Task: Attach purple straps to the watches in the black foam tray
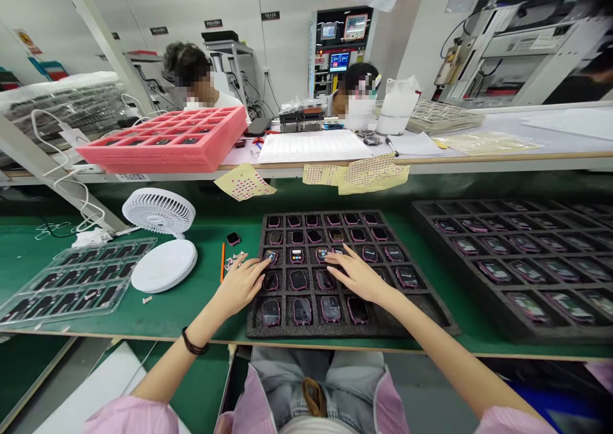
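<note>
A black foam tray (253, 322) on the green bench in front of me holds rows of smartwatch bodies with pinkish-purple frames. My left hand (242, 284) reaches over its left edge, fingers stretched out, a fingertip at a lit watch (271, 256) in the third row. My right hand (360, 274) is spread above the middle of the tray, its fingertips at another lit watch (322, 254). Between the two hands sits a watch with a glowing screen (297, 255). Neither hand grips anything. My right palm hides some slots beneath it.
At right stands a second foam tray (498, 300) of watches. To the left are a white desk fan (165, 265), a clear plastic tray (112, 300) of black parts, an orange stick (223, 261) and a loose watch (233, 238). A pink foam tray (158, 159) rests on the shelf; two people sit beyond.
</note>
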`<state>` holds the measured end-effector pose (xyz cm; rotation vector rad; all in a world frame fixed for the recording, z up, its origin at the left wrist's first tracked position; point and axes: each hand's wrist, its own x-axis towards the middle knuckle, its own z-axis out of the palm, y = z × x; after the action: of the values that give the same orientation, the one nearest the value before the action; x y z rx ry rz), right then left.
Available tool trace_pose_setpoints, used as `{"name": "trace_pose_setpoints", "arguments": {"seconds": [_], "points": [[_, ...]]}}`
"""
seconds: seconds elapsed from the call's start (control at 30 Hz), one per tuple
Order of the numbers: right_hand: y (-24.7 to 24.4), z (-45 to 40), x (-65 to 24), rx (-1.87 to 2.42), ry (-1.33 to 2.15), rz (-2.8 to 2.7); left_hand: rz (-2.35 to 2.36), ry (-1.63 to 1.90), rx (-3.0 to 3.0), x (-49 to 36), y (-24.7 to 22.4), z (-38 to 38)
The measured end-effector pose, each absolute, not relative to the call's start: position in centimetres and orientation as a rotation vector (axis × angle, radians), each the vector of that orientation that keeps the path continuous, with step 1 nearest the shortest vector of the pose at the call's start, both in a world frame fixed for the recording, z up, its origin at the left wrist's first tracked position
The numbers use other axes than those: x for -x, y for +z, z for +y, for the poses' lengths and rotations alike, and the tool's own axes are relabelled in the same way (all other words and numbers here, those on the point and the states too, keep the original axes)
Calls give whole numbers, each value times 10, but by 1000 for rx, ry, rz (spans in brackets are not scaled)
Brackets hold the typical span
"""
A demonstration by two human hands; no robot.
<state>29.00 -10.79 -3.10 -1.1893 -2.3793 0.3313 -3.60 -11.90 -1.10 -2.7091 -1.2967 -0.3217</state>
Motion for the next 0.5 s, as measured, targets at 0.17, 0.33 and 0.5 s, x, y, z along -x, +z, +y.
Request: {"name": "trace_pose_setpoints", "arguments": {"seconds": [0.17,0.33,0.5], "points": [[-30,-95,-299,1354,270,-2268,-1388,-212,2826,25,-3,-127],[-37,-73,-297,1426,290,-2299,-1437,-20,2880,16,0,-116],[-29,-73,-296,1397,153,-2384,-1398,-31,2885,16,0,-104]]}}
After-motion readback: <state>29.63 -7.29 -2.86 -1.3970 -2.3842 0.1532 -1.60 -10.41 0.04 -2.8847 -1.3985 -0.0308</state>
